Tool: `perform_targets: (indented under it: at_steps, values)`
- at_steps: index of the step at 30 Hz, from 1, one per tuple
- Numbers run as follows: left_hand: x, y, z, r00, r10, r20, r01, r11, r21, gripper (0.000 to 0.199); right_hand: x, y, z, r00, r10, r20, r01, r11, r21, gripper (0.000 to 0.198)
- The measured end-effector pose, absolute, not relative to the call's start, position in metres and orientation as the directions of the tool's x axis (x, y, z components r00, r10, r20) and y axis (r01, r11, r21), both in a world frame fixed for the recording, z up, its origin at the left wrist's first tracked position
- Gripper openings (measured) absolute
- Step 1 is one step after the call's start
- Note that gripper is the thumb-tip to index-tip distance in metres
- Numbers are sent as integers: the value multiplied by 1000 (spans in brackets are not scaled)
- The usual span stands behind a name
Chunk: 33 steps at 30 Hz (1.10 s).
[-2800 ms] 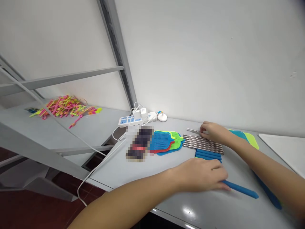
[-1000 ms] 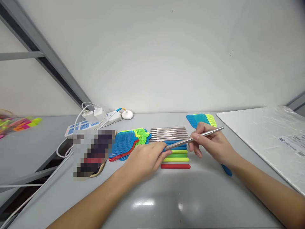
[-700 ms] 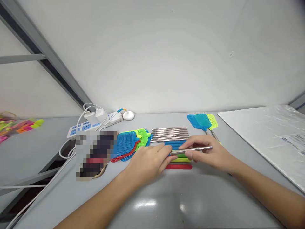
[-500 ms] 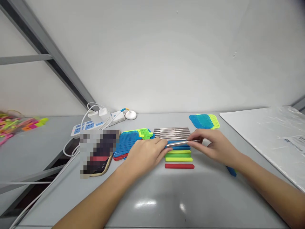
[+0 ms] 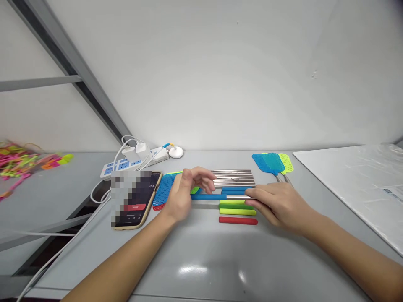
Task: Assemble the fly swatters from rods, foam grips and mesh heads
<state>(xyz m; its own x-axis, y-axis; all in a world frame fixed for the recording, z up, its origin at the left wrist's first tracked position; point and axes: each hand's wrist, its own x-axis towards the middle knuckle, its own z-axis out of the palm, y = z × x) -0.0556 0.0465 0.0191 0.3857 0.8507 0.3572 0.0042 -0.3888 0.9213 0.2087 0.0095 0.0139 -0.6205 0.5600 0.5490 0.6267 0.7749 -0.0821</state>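
Observation:
My right hand [image 5: 281,203] pinches a silver metal rod [image 5: 236,197] whose left end sits in a blue handle sleeve [image 5: 209,196]. The sleeve's far end meets the palm of my left hand [image 5: 184,195]; whether it touches cannot be told. That left hand is open, thumb raised and fingers loosely bent over the sleeve. Beneath the rod lie green and yellow sleeves [image 5: 237,212], with a red sleeve [image 5: 238,220] nearest me. More blue sleeves [image 5: 236,190] lie just behind. A row of bare metal rods [image 5: 234,178] is farther back.
Perforated fly swatter heads [image 5: 164,188] are stacked left of my left hand. Swatters with rods [image 5: 269,162] lie at the back right. A phone [image 5: 141,205], a power strip [image 5: 122,165] with cables and a white disc [image 5: 176,152] are left. A white wrapped board [image 5: 352,176] lies right.
The rod now sits in a blue sleeve, and both have come nearer me. My left hand has turned palm inward and opened its fingers. My right hand still grips the rod.

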Motion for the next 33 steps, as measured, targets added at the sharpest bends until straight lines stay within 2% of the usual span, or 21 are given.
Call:
perform_targets:
  at_steps: [2,4,10,12,14,16,18,20,21,22,24,26,28,30,31,33]
  values:
    - [-50,42,16,386,863,326,-82,-320,944,80,205,8,10,-626,553,551,617,782,-85,15]
    - [-44,35,13,387,870,305,-95,-292,952,81,200,6,9,-627,553,549,612,785,-92,15]
    - [-39,21,13,351,877,329,-113,-309,944,80,185,-4,8,-603,543,585,577,803,-151,16]
    - [-39,21,17,340,874,348,-65,-348,935,71,183,-3,6,-585,554,592,561,804,-197,14]
    - [-37,22,21,345,874,343,103,-398,912,53,185,-1,4,-584,572,576,548,801,-240,13]
    - [-33,22,22,401,851,340,355,-486,799,35,190,3,2,-602,588,540,550,796,-254,14]
    - [-28,19,19,522,777,352,550,-621,558,32,196,8,2,-626,592,507,566,793,-227,14]
    - [-25,16,13,632,688,356,622,-725,297,37,201,11,2,-632,594,497,586,787,-195,15]
    - [-24,16,11,659,663,355,638,-743,204,40,202,13,2,-615,604,506,602,775,-193,17]
    - [-24,17,9,667,650,363,652,-745,138,41,202,14,2,-566,629,533,631,747,-211,21]
    - [-30,24,10,611,677,410,716,-694,78,42,201,17,4,-355,692,628,693,646,-320,41]
    - [-42,37,17,452,748,485,821,-561,101,41,195,21,6,-81,709,700,695,544,-470,58]
    - [-60,52,26,229,813,536,899,-388,204,36,186,27,7,44,717,696,678,491,-548,56]
    - [-78,65,35,99,826,555,915,-295,275,33,171,33,7,-90,737,670,715,516,-472,38]
    - [-86,71,38,66,825,562,917,-272,291,32,160,35,6,-225,731,644,732,563,-384,30]
    - [-98,78,41,35,821,570,922,-247,299,32,132,36,4,-527,639,560,693,705,-152,24]
